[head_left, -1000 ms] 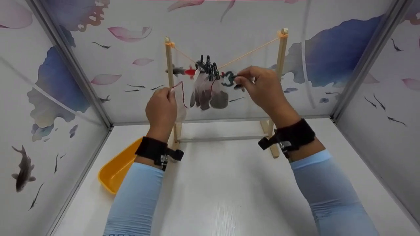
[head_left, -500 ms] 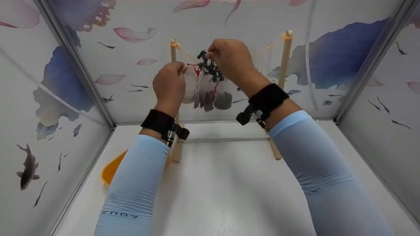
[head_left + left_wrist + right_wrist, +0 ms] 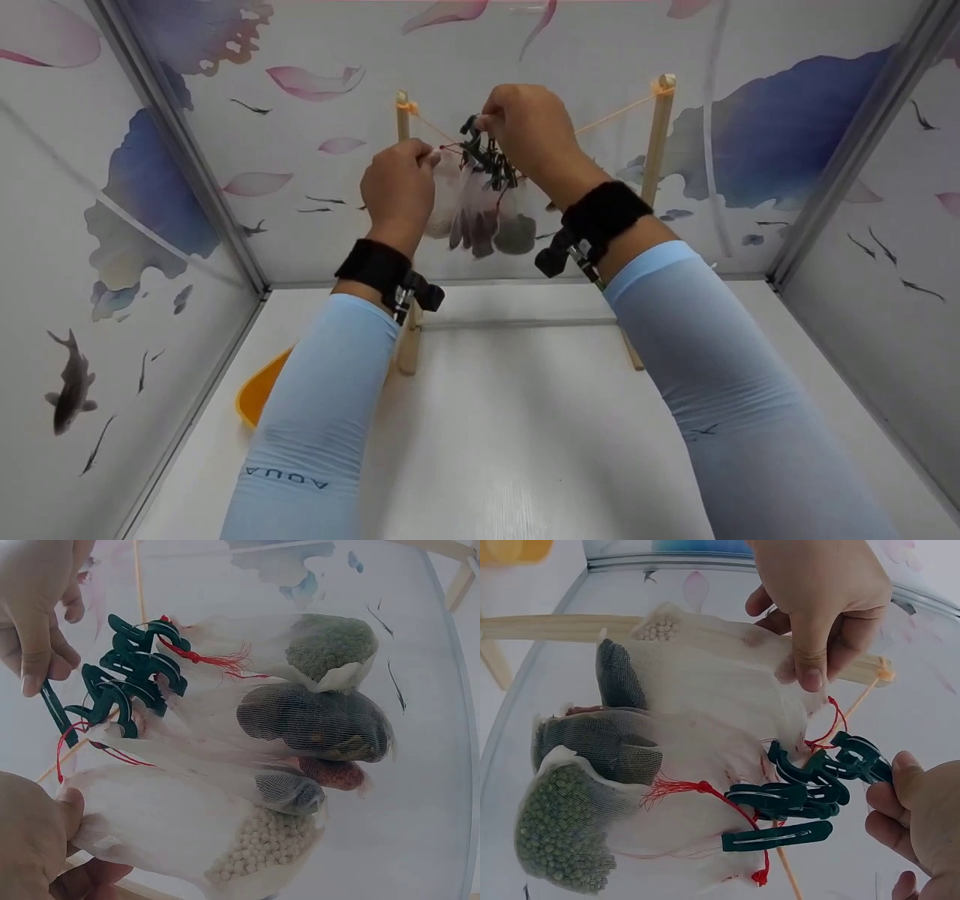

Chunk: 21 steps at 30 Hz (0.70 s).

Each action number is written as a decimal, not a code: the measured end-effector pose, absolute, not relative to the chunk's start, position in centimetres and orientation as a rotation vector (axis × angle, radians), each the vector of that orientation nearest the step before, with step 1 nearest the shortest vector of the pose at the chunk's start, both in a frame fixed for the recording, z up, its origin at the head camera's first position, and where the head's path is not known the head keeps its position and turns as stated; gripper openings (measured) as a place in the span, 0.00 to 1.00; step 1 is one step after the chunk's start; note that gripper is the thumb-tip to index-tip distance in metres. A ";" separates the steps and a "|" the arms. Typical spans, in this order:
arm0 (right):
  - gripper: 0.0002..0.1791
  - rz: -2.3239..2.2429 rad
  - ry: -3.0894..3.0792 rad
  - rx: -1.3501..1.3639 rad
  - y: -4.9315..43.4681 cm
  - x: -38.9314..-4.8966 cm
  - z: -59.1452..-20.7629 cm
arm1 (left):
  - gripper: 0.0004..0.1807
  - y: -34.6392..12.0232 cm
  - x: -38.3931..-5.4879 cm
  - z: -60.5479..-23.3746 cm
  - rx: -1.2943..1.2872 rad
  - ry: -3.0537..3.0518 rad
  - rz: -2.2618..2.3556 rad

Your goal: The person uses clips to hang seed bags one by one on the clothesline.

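Note:
My left hand pinches the top of a white mesh bag with white beads at its bottom, beside the clothes line. My right hand pinches the handle of a dark green clip at the line, right by that bag's red drawstring. Whether this clip bites on the bag or line, I cannot tell. Several more green clips hold other mesh bags: one with green beans, one with dark contents, a grey one and a reddish one.
An orange string sags between two wooden posts, the left post and the right post. A yellow tray stands on the white table at the left, partly behind my left sleeve. Printed panels enclose the table.
My right hand has carried the clip leftward and up to the line. My left hand has raised the bead bag up and right to the line, beside the hanging bags.

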State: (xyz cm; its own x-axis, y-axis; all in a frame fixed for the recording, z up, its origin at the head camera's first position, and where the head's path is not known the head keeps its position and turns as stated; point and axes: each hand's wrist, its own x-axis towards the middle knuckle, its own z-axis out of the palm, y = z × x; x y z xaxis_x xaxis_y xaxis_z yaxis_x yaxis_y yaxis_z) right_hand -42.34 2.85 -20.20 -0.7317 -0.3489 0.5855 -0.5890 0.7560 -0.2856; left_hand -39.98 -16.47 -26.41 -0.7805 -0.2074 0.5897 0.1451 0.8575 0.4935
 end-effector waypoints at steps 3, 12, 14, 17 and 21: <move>0.16 0.660 -2.473 0.724 2.6 -42.3 -20.4 | 0.17 -16.3 -40.2 -26.4 0.060 -2.372 -0.679; 0.15 0.667 -2.571 0.751 2.4 -42.1 -20.8 | 0.20 -15.6 -39.8 -26.5 -0.049 -2.292 -0.740; 0.18 0.680 -2.597 0.753 2.6 -42.1 -20.8 | 0.19 -15.6 -39.8 -26.7 -0.065 -2.281 -0.752; 0.23 0.719 -2.663 0.766 2.9 -42.0 -20.9 | 0.19 -15.6 -39.9 -27.0 -0.083 -2.279 -0.783; 0.29 0.758 -2.716 0.796 3.4 -41.8 -21.3 | 0.19 -15.5 -39.9 -27.7 -0.102 -2.285 -0.828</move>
State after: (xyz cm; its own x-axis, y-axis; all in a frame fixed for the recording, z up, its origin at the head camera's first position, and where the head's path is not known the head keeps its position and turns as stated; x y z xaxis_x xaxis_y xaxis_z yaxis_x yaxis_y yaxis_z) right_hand -41.78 3.39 -21.25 -0.8317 -0.4440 0.3333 -0.5524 0.7215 -0.4175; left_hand -39.94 -15.48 -27.67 -0.7557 -0.1528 0.6369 0.2908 0.7930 0.5353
